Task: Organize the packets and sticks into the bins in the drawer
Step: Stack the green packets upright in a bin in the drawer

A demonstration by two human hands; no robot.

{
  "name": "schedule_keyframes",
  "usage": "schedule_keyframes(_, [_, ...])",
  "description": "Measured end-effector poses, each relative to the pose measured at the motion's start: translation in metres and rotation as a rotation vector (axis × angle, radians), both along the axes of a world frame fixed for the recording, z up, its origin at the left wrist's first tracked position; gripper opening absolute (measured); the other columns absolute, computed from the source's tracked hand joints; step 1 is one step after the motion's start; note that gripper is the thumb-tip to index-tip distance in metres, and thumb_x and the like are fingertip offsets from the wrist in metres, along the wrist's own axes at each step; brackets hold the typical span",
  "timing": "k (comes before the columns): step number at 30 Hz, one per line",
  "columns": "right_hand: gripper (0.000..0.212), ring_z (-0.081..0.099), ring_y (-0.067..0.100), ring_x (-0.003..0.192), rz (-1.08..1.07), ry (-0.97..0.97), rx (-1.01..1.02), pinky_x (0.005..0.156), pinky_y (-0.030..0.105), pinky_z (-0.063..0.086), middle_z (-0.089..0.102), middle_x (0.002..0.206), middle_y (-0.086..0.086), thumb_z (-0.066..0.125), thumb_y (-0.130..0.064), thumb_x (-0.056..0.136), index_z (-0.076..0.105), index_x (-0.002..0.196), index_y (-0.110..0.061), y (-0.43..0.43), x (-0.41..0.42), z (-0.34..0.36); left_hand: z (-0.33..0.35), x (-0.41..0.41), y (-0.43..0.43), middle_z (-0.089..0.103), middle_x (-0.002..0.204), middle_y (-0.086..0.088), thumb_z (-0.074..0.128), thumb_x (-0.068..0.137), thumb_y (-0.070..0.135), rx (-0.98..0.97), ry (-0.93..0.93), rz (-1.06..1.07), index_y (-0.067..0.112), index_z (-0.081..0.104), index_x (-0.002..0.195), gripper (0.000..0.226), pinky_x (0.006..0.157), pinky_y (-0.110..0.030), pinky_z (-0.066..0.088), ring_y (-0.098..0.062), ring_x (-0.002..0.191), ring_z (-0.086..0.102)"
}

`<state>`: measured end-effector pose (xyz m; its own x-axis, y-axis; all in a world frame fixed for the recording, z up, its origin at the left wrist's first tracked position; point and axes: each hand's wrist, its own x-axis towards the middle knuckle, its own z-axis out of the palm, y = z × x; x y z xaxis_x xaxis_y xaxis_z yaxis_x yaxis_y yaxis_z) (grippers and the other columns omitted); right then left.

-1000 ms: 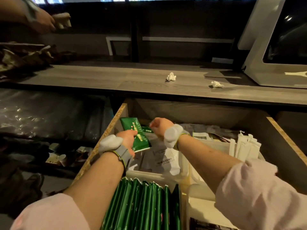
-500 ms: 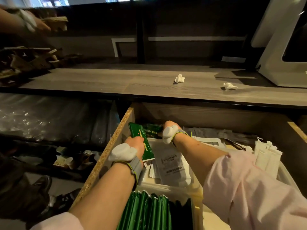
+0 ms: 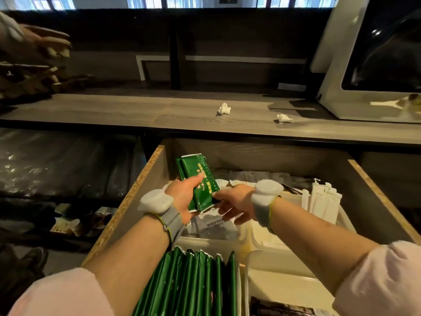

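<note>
Over the open wooden drawer (image 3: 136, 192), my left hand (image 3: 184, 197) grips a small stack of green packets (image 3: 198, 176), held upright and tilted. My right hand (image 3: 237, 206) touches the stack's lower right edge with its fingers spread beneath it. Below the hands, a white bin (image 3: 200, 241) holds grey-white packets (image 3: 211, 226). A row of green packets (image 3: 191, 283) stands on edge in the near bin. White stick sachets (image 3: 323, 201) stand upright in a bin on the right.
A wooden counter (image 3: 159, 110) runs above the drawer with two crumpled tissues (image 3: 224, 108) on it. A white machine (image 3: 364, 65) stands at the right. Another person's hand (image 3: 34, 42) works at the far left. Loose flat packets (image 3: 250, 176) lie at the drawer's back.
My right hand came back from the drawer's rear to meet the left hand. The green packets in my left hand rose and now form a thicker stack.
</note>
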<state>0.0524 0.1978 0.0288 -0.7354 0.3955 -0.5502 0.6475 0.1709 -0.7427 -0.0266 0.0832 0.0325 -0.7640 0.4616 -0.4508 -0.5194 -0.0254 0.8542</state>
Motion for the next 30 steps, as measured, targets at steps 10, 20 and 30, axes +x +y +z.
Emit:
schedule_keyframes(10, [0.047,0.063,0.024,0.09,-0.297,0.456,-0.168,0.078,0.036,0.055,0.062,0.103,0.011,0.071,-0.031,0.081,0.05,0.121,-0.017,-0.016,0.022,0.011,0.027,0.064,-0.002,0.062,0.099,-0.013,0.043,0.084,0.0,-0.091,0.189,-0.651,0.011,0.06,0.103,0.028,0.087,-0.043,0.042,-0.028,0.102,0.055])
schedule_keyframes(20, [0.029,0.059,0.024,0.072,-0.379,0.156,-0.536,0.071,0.036,0.051,0.059,0.087,0.01,0.059,-0.03,0.086,0.052,0.099,-0.005,-0.023,0.065,0.026,0.026,0.078,-0.034,0.072,0.11,0.007,0.051,0.085,0.016,-0.706,1.2,-1.319,0.026,0.074,0.104,0.031,0.094,-0.027,0.05,-0.013,0.099,0.064])
schedule_keyframes(30, [0.037,0.062,0.031,0.094,-0.29,0.08,-0.643,0.079,0.042,0.053,0.061,0.094,0.015,0.061,-0.027,0.085,0.05,0.114,-0.006,-0.042,0.088,0.018,0.001,0.076,-0.05,0.061,0.119,-0.012,0.048,0.091,0.04,-1.141,1.388,-1.726,0.011,0.06,0.118,0.042,0.088,-0.041,0.053,-0.035,0.104,0.06])
